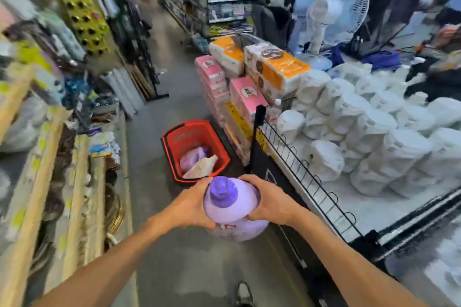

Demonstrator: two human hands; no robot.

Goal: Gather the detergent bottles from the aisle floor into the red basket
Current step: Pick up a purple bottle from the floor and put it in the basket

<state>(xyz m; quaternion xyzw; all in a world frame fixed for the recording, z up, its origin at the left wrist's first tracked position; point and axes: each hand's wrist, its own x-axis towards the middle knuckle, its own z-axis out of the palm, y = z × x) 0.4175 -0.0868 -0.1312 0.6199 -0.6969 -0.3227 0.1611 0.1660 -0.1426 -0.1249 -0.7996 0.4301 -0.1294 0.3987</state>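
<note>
While held mid-air, purple bottle (232, 209): grasped by left grip (189, 207), right grip (267, 203).
red basket (172, 137): ahead, maybe holding bottles (197, 161).

Both hands (192, 204) gripping lilac detergent bottle (230, 209), red basket (199, 132) just ahead

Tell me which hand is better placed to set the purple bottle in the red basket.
Left, probably. Both hands grip the bottle, but the basket sits ahead-left, nearer the left hand; the right hand is next to the wire rack. The bottle looks bulky, so both may help.
</note>
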